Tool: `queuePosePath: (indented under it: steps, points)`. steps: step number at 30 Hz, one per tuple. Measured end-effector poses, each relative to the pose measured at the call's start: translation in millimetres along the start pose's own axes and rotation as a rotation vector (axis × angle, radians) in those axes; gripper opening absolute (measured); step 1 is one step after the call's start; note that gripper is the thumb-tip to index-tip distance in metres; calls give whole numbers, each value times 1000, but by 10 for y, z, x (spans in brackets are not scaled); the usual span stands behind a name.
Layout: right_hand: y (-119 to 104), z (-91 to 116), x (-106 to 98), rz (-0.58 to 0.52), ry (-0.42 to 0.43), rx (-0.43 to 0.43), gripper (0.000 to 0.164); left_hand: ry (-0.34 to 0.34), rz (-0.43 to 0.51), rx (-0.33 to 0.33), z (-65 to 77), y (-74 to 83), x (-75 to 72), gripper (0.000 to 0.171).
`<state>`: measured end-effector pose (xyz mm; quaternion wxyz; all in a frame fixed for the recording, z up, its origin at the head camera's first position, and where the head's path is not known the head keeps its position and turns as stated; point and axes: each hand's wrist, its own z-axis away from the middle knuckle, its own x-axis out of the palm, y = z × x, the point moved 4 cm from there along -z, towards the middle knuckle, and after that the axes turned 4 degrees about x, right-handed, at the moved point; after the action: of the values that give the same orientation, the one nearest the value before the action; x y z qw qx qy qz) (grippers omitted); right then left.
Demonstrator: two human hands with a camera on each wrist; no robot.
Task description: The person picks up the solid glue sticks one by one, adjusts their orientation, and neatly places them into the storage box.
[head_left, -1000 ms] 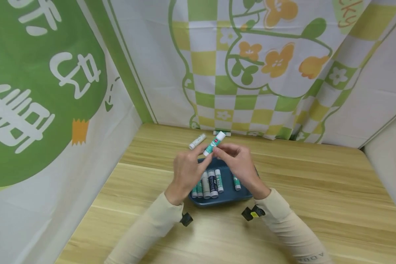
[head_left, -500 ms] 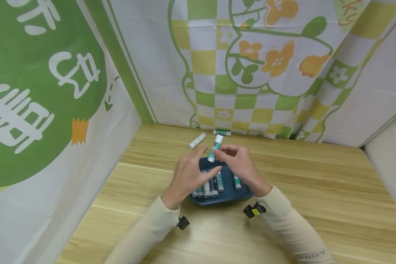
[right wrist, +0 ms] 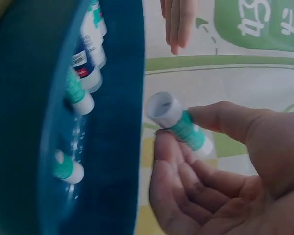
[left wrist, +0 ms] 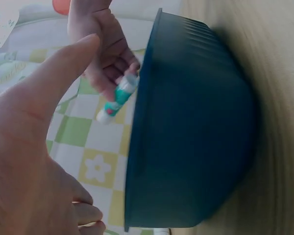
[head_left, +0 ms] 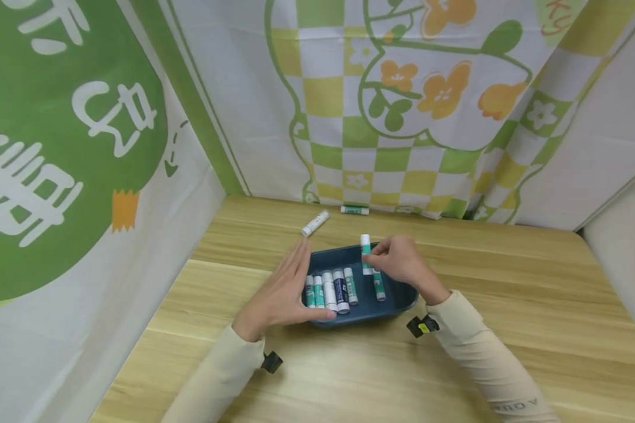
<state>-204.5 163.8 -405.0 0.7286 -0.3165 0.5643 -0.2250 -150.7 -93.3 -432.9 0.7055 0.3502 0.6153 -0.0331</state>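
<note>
My right hand (head_left: 402, 258) pinches a green-and-white glue stick (head_left: 366, 249) between thumb and fingers, over the back part of a dark blue plastic bin (head_left: 373, 316). In the right wrist view this glue stick (right wrist: 183, 127) is tilted, its hollow white end towards the bin's rim. At the bin's left end my left hand (head_left: 277, 294) spreads its straight fingers and thumb, overlapping the rim in the head view. Several glue sticks (head_left: 329, 291) lie side by side in the bin's left half, one of them dark blue. Another green glue stick (head_left: 378, 286) lies apart on the right.
Behind the bin, a white glue stick (head_left: 315, 224) lies slanted on the wooden table (head_left: 508, 305). A green-and-white one (head_left: 354, 210) lies at the table's back edge, by the checkered curtain (head_left: 367, 158). A white and green printed sheet (head_left: 111, 235) rises on the left.
My left hand has released the glue stick and moved left and down to the bin's end. My right hand has carried the stick right and lower over the bin, turning it more upright.
</note>
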Motion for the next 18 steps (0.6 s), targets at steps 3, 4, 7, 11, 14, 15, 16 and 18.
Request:
queuePosePath:
  steps: [3,4,7,11,14,15,16,18]
  points:
    - [68,-11,91,69,-45,26,46,-24,6,-5,18,-33,61,145]
    - [76,-15,136,88,-51,26,51,-29,6,-9,28,-53,82,145]
    - [84,-20,275,152,-56,41,61,-50,-2,-25,46,-95,131,146]
    - [86,-36,417,217,-60,132,63,-67,-17,-34,51,-95,148,146]
    - [95,-58,488,241,-81,198,61,-65,-34,-29,50,-83,145,146]
    - [94,-62,503,248,-86,211,60,-65,-40,-26,49,-80,146,145]
    - [93,-64,516,252,-91,224,60,-66,-48,-21,47,-77,148,145]
    - [93,-63,532,269,-97,241,59,-68,-58,-13,39,-77,157,145]
